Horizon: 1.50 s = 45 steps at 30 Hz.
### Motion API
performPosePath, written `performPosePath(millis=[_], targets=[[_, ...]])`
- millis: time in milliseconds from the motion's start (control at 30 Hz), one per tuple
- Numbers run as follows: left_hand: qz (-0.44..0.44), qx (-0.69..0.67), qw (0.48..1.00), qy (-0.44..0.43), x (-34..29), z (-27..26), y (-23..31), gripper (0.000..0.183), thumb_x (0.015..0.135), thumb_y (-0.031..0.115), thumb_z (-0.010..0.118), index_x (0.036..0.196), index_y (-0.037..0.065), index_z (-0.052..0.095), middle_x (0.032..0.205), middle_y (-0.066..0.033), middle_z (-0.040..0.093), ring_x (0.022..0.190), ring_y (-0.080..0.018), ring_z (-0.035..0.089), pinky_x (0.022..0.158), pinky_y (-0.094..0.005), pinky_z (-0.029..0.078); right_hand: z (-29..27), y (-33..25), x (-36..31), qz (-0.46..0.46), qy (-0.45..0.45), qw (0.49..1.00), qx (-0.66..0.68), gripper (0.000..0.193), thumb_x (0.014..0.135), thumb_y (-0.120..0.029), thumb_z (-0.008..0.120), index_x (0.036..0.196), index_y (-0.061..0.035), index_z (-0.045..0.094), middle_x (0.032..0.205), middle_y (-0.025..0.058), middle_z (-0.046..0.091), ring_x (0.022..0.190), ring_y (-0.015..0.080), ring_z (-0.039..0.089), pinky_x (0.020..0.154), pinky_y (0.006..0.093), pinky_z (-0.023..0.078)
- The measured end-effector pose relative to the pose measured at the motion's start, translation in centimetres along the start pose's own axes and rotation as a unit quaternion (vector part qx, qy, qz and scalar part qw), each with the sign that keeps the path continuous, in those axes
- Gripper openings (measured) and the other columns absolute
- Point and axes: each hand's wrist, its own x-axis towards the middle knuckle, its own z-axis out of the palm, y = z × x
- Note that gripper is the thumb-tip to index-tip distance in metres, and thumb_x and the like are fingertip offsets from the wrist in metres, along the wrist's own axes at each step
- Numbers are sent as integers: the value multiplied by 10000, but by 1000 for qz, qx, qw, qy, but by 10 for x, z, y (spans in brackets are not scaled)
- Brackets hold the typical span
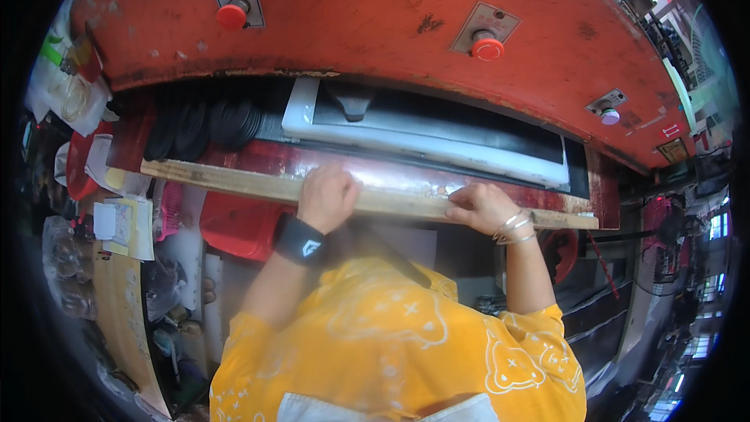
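Note:
My left hand (328,197) rests with curled fingers at the wooden front edge (391,202) of a glossy dark-red board (273,164). Farther right along that edge is my right hand (486,207), its thumb and fingers drawn together. Whatever either hand may hold is hidden or too small to make out. Behind them a thick white slab (367,141) lies under the machine, topped by a black sheet (445,129). A dark, wedge-like piece (355,105) is at the sheet's left part. Several black, flat, looped pieces (234,123) are stacked left of the slab.
A large red machine body (351,16) spans the far side, with red push buttons (232,14) and a pale purple one (609,116). Below the board at left sits a red plastic bin (242,227). A fan (664,238) stands at right; papers and bags crowd the left.

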Motion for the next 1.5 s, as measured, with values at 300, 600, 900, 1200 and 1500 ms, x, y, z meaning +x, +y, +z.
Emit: performPosePath(millis=[300,600,900,1200,1500], targets=[[8,-64,982,-178,-63,-24,8,196,784,206,645,666,49,638,701,-120,598,679,-324,602,593,-418,481,38,-145,123,-131,318,939,0,812,643,-389,767,1333,-103,447,1381,239,361,1245,461,329,1013,527,313],[14,-115,963,-243,-131,-44,25,173,775,203,668,692,52,663,670,-90,588,637,-286,604,555,-398,478,49,-101,46,-167,298,926,164,665,575,-263,709,1224,-169,600,1408,174,424,1294,422,336,1057,489,306],[25,-122,963,-240,-132,-50,33,163,768,194,680,687,54,661,681,-84,583,648,-276,601,556,-393,476,66,-97,32,-76,354,932,-25,637,593,-257,711,1215,-185,593,1407,140,417,1254,475,341,1032,504,301],[36,-113,982,-144,-90,-34,35,94,737,114,700,713,51,634,694,-94,572,692,-295,580,610,-391,468,4,12,42,-64,598,784,153,603,807,-208,667,1340,-33,448,1432,182,353,1351,337,293,1113,426,228],[51,-85,992,-78,-14,-8,7,86,766,95,683,732,39,627,718,-117,581,685,-316,564,605,-388,443,-150,183,43,127,833,523,128,740,920,-390,525,1415,76,234,1449,289,259,1353,401,242,1120,459,196]])
